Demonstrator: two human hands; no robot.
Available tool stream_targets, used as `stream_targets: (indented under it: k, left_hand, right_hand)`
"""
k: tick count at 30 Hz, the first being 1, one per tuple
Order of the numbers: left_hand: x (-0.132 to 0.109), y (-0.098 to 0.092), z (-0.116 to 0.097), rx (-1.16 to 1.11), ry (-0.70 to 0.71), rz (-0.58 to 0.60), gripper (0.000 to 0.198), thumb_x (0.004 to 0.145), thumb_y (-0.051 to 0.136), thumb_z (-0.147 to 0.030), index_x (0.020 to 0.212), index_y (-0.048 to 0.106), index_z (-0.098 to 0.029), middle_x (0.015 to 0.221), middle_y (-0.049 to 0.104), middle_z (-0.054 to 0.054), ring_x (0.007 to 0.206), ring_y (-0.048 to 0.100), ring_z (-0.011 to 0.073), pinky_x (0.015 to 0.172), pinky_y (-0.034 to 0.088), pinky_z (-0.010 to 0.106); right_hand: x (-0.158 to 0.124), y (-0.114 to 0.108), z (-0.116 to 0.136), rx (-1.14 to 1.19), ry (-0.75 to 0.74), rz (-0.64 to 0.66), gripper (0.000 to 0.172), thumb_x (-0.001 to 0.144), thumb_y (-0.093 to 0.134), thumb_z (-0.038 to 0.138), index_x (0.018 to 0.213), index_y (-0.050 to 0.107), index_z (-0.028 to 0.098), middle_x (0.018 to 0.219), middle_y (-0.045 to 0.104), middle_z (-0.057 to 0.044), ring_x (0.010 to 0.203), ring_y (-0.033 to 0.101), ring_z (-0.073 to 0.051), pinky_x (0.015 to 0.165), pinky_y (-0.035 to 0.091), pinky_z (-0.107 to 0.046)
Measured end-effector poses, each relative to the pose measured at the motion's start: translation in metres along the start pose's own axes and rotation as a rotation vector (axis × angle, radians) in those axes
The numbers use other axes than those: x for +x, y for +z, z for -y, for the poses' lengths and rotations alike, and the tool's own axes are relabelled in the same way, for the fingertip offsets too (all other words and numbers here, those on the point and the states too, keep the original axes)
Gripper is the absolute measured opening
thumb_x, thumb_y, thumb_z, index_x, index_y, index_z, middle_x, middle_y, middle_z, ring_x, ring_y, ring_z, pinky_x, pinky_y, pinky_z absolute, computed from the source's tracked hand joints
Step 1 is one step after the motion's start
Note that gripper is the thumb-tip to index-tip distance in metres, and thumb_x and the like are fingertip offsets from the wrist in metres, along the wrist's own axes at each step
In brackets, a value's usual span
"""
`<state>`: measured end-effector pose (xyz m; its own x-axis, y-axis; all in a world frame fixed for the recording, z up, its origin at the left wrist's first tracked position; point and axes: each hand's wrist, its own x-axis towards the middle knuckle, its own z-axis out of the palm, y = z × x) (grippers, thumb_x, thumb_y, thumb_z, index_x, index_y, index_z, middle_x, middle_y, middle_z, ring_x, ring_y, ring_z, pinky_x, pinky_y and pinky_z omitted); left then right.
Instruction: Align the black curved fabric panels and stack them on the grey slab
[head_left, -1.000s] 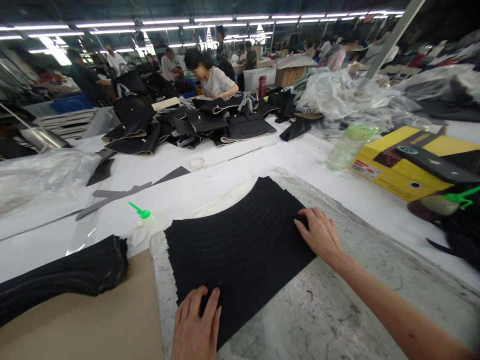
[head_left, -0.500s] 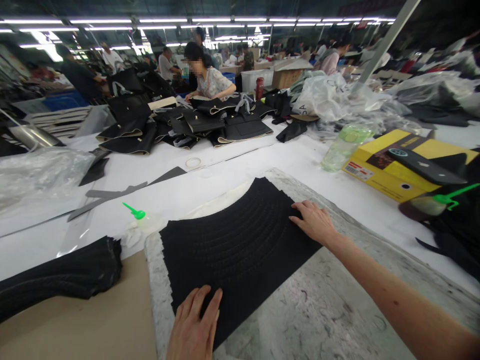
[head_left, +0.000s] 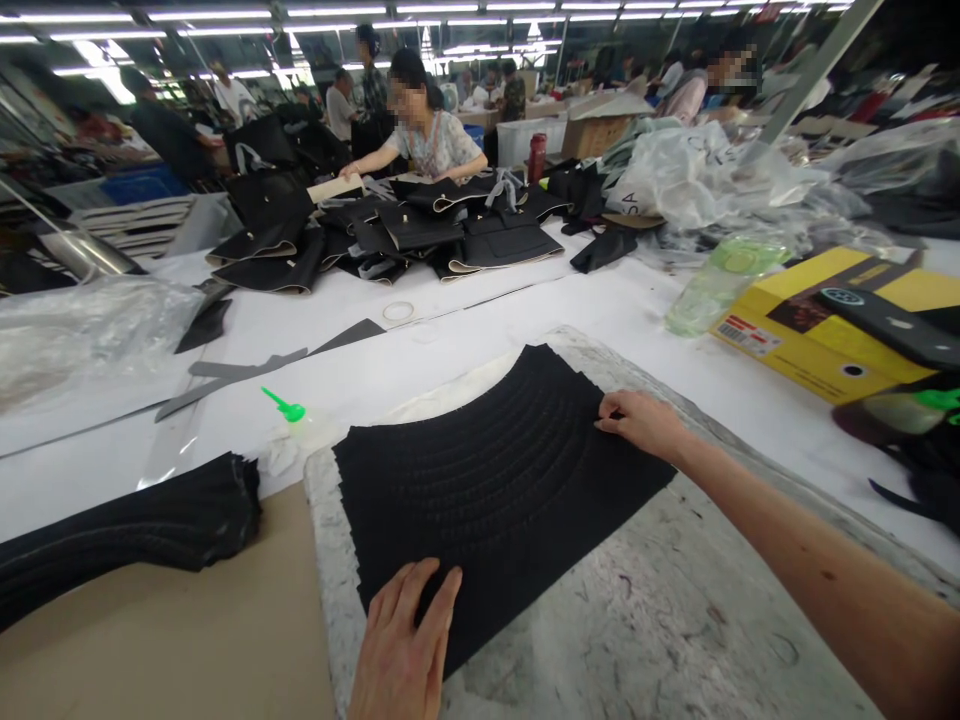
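A black leather-like panel (head_left: 487, 470) with curved rows of stitched ridges and jagged side edges lies flat on a grey stone-like slab (head_left: 622, 600). My left hand (head_left: 405, 635) rests on its near left part, fingers spread and pressing down. At the panel's right edge is my right hand (head_left: 641, 420), with fingers curled and thumb and fingertips pinched together over the margin. What sits exactly between those fingertips is too small to make out, but they touch the panel edge.
A clear bottle with a green nozzle (head_left: 289, 408) stands behind the slab's left corner. Folded black material (head_left: 150, 520) lies on a beige board (head_left: 187, 630). To the right are a yellow box (head_left: 810, 330) and green bottle (head_left: 720, 285). A co-worker (head_left: 435, 135) stands behind black bag pieces (head_left: 405, 230).
My right hand's fingers have gone from stretched out to curled and pinched at the panel's edge. My left hand stays put on it. The view has shifted slightly; the co-worker's arm now reaches out.
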<state>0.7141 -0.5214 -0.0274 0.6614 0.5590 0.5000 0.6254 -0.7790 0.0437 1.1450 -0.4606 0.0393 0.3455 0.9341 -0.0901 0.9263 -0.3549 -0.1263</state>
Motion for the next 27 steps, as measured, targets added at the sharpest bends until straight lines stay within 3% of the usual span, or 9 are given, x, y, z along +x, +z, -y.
stream_targets:
  k: [8,18,22,27]
  left_hand:
    - [0.012,-0.005,-0.005,-0.049,0.067,0.044,0.050,0.084,0.047,-0.007,0.128,0.060,-0.028,0.120,0.057,0.011,0.108,0.054,0.0249,0.079,0.053,0.038]
    - [0.011,-0.005,-0.012,-0.089,-0.017,0.128,0.046,0.088,0.046,-0.010,0.129,0.058,-0.029,0.119,0.057,0.011,0.110,0.053,0.0264,0.082,0.053,0.042]
    - [0.008,-0.004,-0.017,-0.124,-0.080,0.162,0.046,0.089,0.047,-0.010,0.131,0.056,-0.028,0.120,0.056,0.011,0.112,0.052,0.0272,0.085,0.052,0.044]
    - [0.009,-0.007,-0.020,-0.145,-0.109,0.210,0.044,0.090,0.048,-0.012,0.132,0.055,-0.027,0.121,0.056,0.011,0.111,0.052,0.0273,0.087,0.052,0.046]
  right_hand:
    - [-0.002,0.001,0.005,-0.008,-0.028,-0.060,0.008,0.085,0.054,0.033,0.090,0.057,0.028,0.098,0.069,0.003,0.097,0.060,-0.023,0.076,0.034,-0.037]
    - [0.002,0.015,0.002,0.026,-0.014,-0.149,0.015,0.087,0.051,0.035,0.096,0.059,0.028,0.095,0.069,-0.001,0.095,0.060,-0.024,0.078,0.036,-0.039]
    - [0.000,0.021,0.000,0.015,-0.057,-0.190,0.022,0.087,0.052,0.038,0.106,0.057,0.028,0.103,0.067,-0.003,0.102,0.057,-0.026,0.082,0.036,-0.042]
    - [-0.013,0.024,0.003,-0.086,-0.106,-0.386,0.032,0.094,0.038,0.040,0.116,0.054,0.025,0.123,0.056,-0.011,0.113,0.049,-0.032,0.080,0.037,-0.045]
